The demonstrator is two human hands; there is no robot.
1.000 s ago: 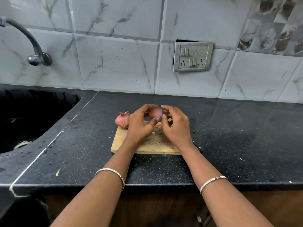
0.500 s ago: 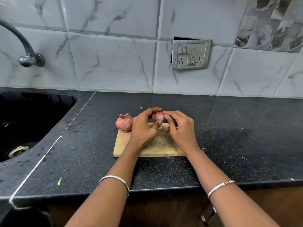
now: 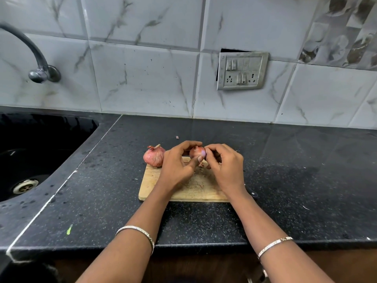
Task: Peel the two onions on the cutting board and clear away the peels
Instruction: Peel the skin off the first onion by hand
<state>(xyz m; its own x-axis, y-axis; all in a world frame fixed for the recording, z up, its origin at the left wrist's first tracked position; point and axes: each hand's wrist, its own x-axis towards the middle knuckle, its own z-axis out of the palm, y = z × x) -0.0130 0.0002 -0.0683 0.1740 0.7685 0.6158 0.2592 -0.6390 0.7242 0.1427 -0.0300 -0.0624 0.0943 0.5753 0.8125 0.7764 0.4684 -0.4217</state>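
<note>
Left grip [image 3: 177,166] and right grip [image 3: 226,168] clasp peeling onion [image 3: 196,152], other onion [image 3: 154,156] on board [image 3: 201,193]

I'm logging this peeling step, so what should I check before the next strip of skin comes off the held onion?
1. Left hand grips the partly peeled red onion: ok.
2. Right hand fingers on that onion: ok; pinching loose skin: cannot tell.
3. Onion held above the pale wooden cutting board: ok.
4. Unpeeled papery red onion waiting at the board's far left corner: ok.
5. Peels cleared: not ok, small reddish peel scraps lie on the board.
</note>
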